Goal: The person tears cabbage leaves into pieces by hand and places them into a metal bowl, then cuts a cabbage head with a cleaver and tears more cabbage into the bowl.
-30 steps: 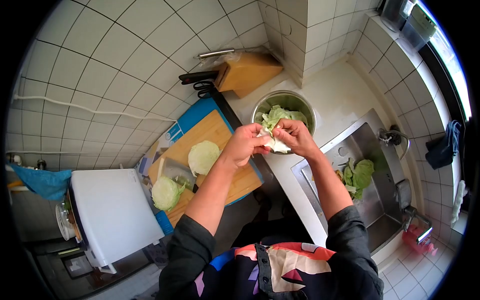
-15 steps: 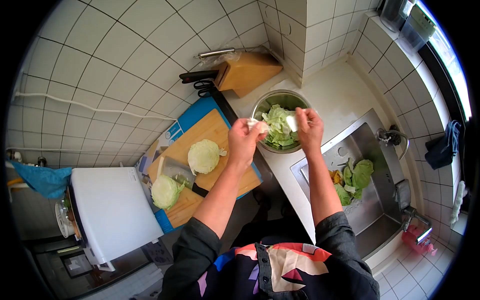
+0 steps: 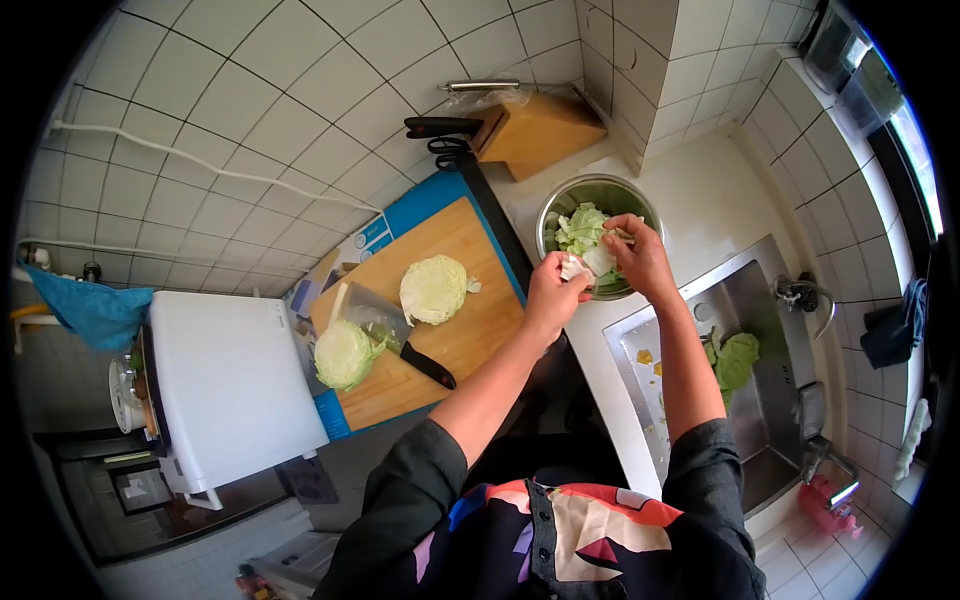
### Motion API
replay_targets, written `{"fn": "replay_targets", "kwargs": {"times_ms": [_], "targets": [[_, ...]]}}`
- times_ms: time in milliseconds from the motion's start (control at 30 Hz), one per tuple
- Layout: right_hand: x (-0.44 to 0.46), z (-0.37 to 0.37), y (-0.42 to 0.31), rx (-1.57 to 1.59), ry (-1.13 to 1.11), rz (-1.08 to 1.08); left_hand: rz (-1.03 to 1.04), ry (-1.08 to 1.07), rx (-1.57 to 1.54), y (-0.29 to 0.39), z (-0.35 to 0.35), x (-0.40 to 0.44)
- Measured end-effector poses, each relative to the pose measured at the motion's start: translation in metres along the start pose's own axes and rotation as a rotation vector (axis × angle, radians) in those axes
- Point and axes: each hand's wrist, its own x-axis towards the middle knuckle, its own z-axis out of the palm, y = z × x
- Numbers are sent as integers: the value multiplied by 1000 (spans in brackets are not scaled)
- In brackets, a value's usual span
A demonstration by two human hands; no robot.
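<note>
On desk (image 3: 705, 165), by front edge beside sink (image 3: 768, 425): bowl (image 3: 652, 203) of leaves (image 3: 580, 228). In left hand (image 3: 553, 298), pinched: pale piece (image 3: 573, 268). In right hand (image 3: 648, 265), fingers curled, grip unclear. Held over bowl, likely for catching bits. On board (image 3: 470, 235): cabbage chunks (image 3: 432, 290), knife (image 3: 428, 366).

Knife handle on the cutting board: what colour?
The knife handle is black, clearest in the head view.

- Left hand (image 3: 557, 295): pinches pale cabbage piece (image 3: 574, 268)
- Right hand (image 3: 643, 262): just beside it, fingers bent over metal pot (image 3: 546, 212) holding torn leaves (image 3: 580, 229)
- Left of left hand: board (image 3: 470, 345), cut cabbages (image 3: 433, 290), knife (image 3: 428, 366)
- Right of right hand: sink (image 3: 765, 432)
</note>
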Motion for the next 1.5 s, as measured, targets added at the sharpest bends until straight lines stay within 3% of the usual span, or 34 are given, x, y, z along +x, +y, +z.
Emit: {"fn": "replay_targets", "kwargs": {"times_ms": [133, 333, 400, 500, 567, 600, 667, 700, 733, 800, 833, 1000, 1067, 1133, 1200, 1233, 1333, 1400, 1467, 1500], "targets": [[-5, 0, -1, 186, -11, 8, -116, 0, -196, 10, -2, 0], [-20, 4, -23, 138, -132, -6, -86, -69, -49, 9, -5, 6], [-19, -5, -22, 92, -196, 88, -68, -69, -3, 9, -6, 6], [-17, -3, -10, 178, -239, 29, -146, -149, -212, 10, -6, 3], [-18, 6, -2, 937, -133, 14, -63, -318, -709, 7, -4, 1], [-15, 5, 2, 937, -134, 16, -64, -316, -710, 7, -4, -1], [-6, -1, 9, 1015, 119, -81, -50, -225, -725, 10, -5, -4], [-5, -3, 9, 795, 136, 23, -53, -200, -642, 7, -4, -4], [-3, 0, 10, 798, 131, 24, -51, -193, -640, 4, -3, -2], [-1, 2, 10, -402, 15, -386, -93, 14, -270, -1, 3, 6], [-4, 2, 9, -575, -117, -256, -82, 65, -193, -3, 7, 10], [-2, -10, 7, -177, -168, -202, 14, 126, 109, -6, 13, 26], [-8, -9, -14, -2, -261, 195, 169, 52, 343, -16, 13, 37], [-2, -7, -6, -28, -218, 132, 169, 20, 468, -6, 12, 34], [2, -7, 1, -56, -10, 138, 604, 184, 676, -1, 11, 32], [0, -6, 6, -251, 93, -95, 491, 179, 644, 8, 8, 29], [-8, -4, -3, -451, 198, -228, 415, 195, 637, 20, 0, 23], [-28, -4, -10, -381, 152, -142, 436, 192, 612, 14, -4, 23], [-55, -3, -11, -388, -91, -95, 370, 82, 353, 24, 1, 8], [-71, 0, -8, -386, -127, -57, 443, 83, 356, 24, 6, 0]]}}
